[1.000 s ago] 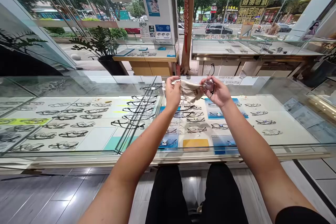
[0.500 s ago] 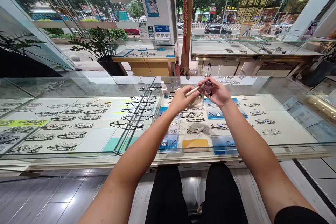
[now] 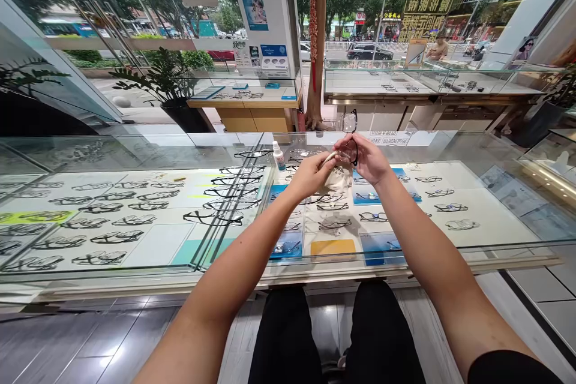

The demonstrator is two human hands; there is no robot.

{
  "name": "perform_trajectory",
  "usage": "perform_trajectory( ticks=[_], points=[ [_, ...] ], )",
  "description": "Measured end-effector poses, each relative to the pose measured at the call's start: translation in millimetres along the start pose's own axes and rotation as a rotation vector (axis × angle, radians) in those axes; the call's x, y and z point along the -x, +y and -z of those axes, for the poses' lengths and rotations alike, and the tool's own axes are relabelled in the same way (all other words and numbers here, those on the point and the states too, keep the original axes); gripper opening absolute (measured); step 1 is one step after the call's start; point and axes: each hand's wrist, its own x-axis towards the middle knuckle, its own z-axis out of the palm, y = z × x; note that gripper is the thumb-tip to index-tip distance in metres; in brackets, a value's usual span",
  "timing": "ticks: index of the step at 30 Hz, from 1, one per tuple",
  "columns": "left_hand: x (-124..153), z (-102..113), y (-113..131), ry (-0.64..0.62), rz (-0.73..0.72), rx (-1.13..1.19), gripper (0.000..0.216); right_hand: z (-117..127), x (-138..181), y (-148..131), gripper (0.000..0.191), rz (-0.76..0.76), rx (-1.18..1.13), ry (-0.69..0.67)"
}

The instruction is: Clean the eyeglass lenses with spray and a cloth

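Observation:
My right hand (image 3: 371,159) grips a pair of eyeglasses (image 3: 354,121) with a dark frame and clear lenses, held above the glass counter. One lens is turned up and the other is partly behind the fingers. My left hand (image 3: 314,174) is closed close beside it, pinching a cream cloth (image 3: 339,175) that hangs down and carries small dark print. The cloth's upper edge reaches toward the lower lens; whether it touches the lens I cannot tell. Behind the left hand, a small white spray bottle (image 3: 279,157) stands upright on the counter.
Many eyeglasses (image 3: 372,216) lie in rows inside the glass display counter (image 3: 252,279). A yellow card (image 3: 333,247) and blue cards (image 3: 377,248) rest among them. Beyond stand a second glass case (image 3: 382,81), a wooden cabinet (image 3: 245,117) and a potted plant (image 3: 177,105).
The cream cloth now hangs lower and shows more of its printed face. Both hands stay close together at the eyeglasses. The view has shifted slightly.

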Motion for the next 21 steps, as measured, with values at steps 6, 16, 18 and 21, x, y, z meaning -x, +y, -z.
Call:
perform_trajectory(
  ticks=[6,16,18,21],
  points=[
    [-9,1,-2,0.226,0.162,0.221,0.011,-1,-1,2,0.028,0.021,0.029,0.096],
    [-12,1,-3,0.296,0.360,0.467,0.024,-5,-4,15,0.036,0.054,0.163,0.112],
    [-11,1,-4,0.288,0.365,0.470,0.024,-6,-4,19,0.041,0.047,0.169,0.112],
    [-11,-1,-4,0.267,0.356,0.486,0.027,-8,-4,22,0.045,0.047,0.154,0.108]
  ],
)
